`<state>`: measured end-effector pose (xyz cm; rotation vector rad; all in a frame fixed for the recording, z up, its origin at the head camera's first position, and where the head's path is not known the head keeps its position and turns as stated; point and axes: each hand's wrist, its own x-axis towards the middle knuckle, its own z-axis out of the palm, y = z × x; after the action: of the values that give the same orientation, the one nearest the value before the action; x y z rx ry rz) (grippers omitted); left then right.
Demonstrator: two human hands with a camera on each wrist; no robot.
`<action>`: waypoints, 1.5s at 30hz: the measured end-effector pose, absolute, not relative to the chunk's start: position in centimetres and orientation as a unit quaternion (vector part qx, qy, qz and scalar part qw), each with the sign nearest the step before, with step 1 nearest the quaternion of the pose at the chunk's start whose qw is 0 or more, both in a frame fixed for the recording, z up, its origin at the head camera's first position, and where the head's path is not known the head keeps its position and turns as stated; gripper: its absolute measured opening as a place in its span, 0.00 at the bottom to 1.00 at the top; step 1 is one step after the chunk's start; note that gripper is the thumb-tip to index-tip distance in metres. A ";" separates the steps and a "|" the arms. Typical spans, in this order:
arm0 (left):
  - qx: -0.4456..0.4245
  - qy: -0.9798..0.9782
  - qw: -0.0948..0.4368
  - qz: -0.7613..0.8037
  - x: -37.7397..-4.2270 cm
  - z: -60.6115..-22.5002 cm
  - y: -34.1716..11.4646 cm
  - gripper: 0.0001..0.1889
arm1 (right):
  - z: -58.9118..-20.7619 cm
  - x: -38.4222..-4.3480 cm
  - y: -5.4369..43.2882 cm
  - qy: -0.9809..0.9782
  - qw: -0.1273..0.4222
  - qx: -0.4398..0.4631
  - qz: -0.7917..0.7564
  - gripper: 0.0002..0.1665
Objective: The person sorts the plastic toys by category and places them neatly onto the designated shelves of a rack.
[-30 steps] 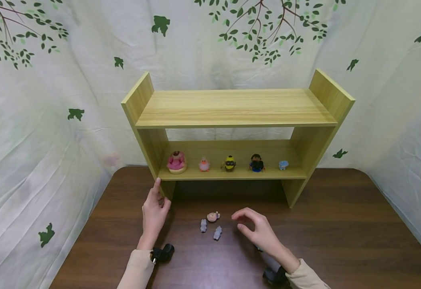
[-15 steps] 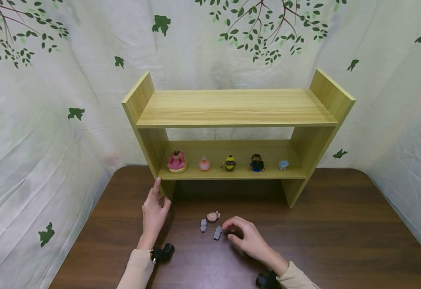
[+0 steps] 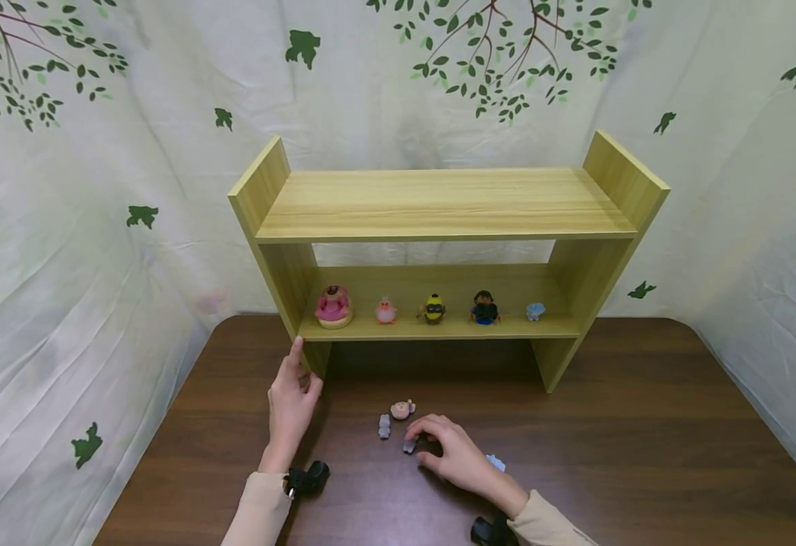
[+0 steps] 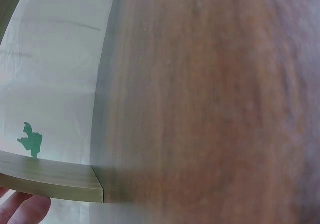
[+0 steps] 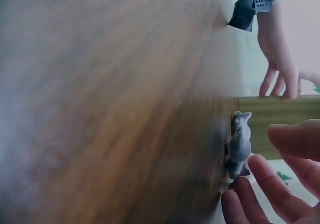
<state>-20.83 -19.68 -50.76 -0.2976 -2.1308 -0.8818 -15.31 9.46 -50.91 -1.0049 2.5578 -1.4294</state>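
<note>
My right hand (image 3: 449, 455) reaches over a small grey figurine (image 3: 409, 446), fingers bent around its far side. In the right wrist view, the thumb stays apart from the grey figurine (image 5: 240, 144), while the fingertips are close beside it; contact is unclear. At the shelf's left side my left hand (image 3: 292, 402) rests its extended index finger against the wooden shelf (image 3: 439, 337). The left wrist view has its fingers (image 4: 31, 211) against the panel edge. A second grey figurine (image 3: 384, 426) and a pinkish figurine (image 3: 402, 410) lie nearby. A light blue figurine (image 3: 496, 462) is partly hidden behind my right wrist.
On the middle board stand a pink bear figurine (image 3: 333, 305), a pale pink duck-like one (image 3: 386, 310), a yellow-and-black one (image 3: 434, 309), a dark-haired one (image 3: 484, 307) and a small blue one (image 3: 535, 312). The brown table (image 3: 644, 447) meets a leaf-printed curtain (image 3: 98, 303) behind.
My right hand has moved left and slightly downward to the nearer grey figurine, exposing the light blue figurine by the wrist. My left hand stays at the shelf.
</note>
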 end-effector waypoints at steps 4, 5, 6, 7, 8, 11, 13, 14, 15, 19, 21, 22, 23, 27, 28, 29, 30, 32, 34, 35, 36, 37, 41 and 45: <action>-0.118 -0.840 0.398 -0.348 -20.8 -50.8 -19.7 0.48 | -50.9 -15.4 9.1 0.835 0.020 -0.333 -0.437 0.17; -0.119 -0.840 0.398 -0.348 -20.8 -50.7 -19.7 0.48 | -50.8 -15.5 9.1 0.838 0.019 -0.334 -0.432 0.17; -0.119 -0.840 0.399 -0.347 -20.8 -50.7 -19.7 0.48 | -50.8 -15.5 9.0 0.840 0.018 -0.334 -0.428 0.17; -0.119 -0.840 0.399 -0.347 -20.8 -50.7 -19.7 0.48 | -50.8 -15.5 9.0 0.842 0.018 -0.334 -0.424 0.16; -0.119 -0.840 0.400 -0.346 -20.8 -50.7 -19.7 0.48 | -50.8 -15.5 8.9 0.844 0.018 -0.333 -0.420 0.16; -0.118 -0.841 0.401 -0.344 -20.8 -50.7 -19.7 0.49 | -50.7 -15.6 8.8 0.848 0.019 -0.332 -0.412 0.16; -0.118 -0.841 0.401 -0.344 -20.8 -50.7 -19.7 0.49 | -50.6 -15.6 8.8 0.850 0.019 -0.332 -0.410 0.16; -0.118 -0.841 0.401 -0.344 -20.8 -50.7 -19.7 0.49 | -50.6 -15.6 8.8 0.850 0.020 -0.331 -0.409 0.16; -0.118 -0.841 0.401 -0.343 -20.8 -50.7 -19.7 0.49 | -50.6 -15.6 8.7 0.851 0.021 -0.330 -0.408 0.16; -0.118 -0.841 0.401 -0.343 -20.8 -50.7 -19.8 0.49 | -50.6 -15.6 8.7 0.857 0.026 -0.326 -0.399 0.16; -0.118 -0.841 0.402 -0.343 -20.8 -50.8 -19.8 0.48 | -50.6 -15.7 8.6 0.861 0.029 -0.324 -0.392 0.16; -0.118 -0.841 0.403 -0.342 -20.8 -50.8 -19.8 0.48 | -50.5 -15.7 8.6 0.862 0.029 -0.324 -0.388 0.17; -0.118 -0.841 0.403 -0.342 -20.8 -50.8 -19.8 0.48 | -50.5 -15.7 8.6 0.864 0.027 -0.324 -0.384 0.17; -0.117 -0.841 0.402 -0.342 -20.7 -50.8 -19.7 0.48 | -50.6 -15.7 8.4 0.869 0.011 -0.334 -0.365 0.16; -0.117 -0.841 0.401 -0.342 -20.7 -50.8 -19.7 0.48 | -50.6 -15.7 8.4 0.870 0.004 -0.337 -0.359 0.16; -0.116 -0.842 0.400 -0.344 -20.7 -50.8 -19.7 0.48 | -50.7 -15.7 8.4 0.871 0.000 -0.339 -0.355 0.15; -0.117 -0.842 0.400 -0.344 -20.7 -50.7 -19.7 0.48 | -50.7 -15.7 8.4 0.872 -0.002 -0.339 -0.352 0.15; -0.118 -0.841 0.399 -0.344 -20.7 -50.7 -19.7 0.48 | -50.8 -15.6 8.4 0.874 -0.002 -0.337 -0.350 0.13; -0.118 -0.841 0.399 -0.345 -20.7 -50.7 -19.7 0.48 | -50.8 -15.6 8.4 0.875 0.002 -0.333 -0.352 0.12; -0.118 -0.841 0.399 -0.345 -20.7 -50.7 -19.7 0.48 | -50.8 -15.6 8.4 0.875 0.006 -0.330 -0.355 0.12; -0.120 -0.841 0.401 -0.343 -20.7 -50.7 -19.7 0.48 | -50.8 -15.6 8.4 0.874 0.010 -0.328 -0.358 0.11; -0.120 -0.841 0.401 -0.342 -20.7 -50.7 -19.7 0.48 | -50.7 -15.6 8.4 0.874 0.014 -0.326 -0.361 0.11; -0.120 -0.842 0.399 -0.342 -20.8 -50.7 -19.7 0.48 | -50.7 -15.6 8.5 0.869 0.027 -0.319 -0.378 0.09; -0.116 -0.842 0.397 -0.347 -20.7 -50.8 -19.7 0.48 | -50.6 -15.6 8.6 0.859 0.038 -0.316 -0.401 0.07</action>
<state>-20.73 -19.68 -50.75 -0.2936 -2.1328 -0.8791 -15.56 8.58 -50.60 -0.9696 2.6354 -1.2313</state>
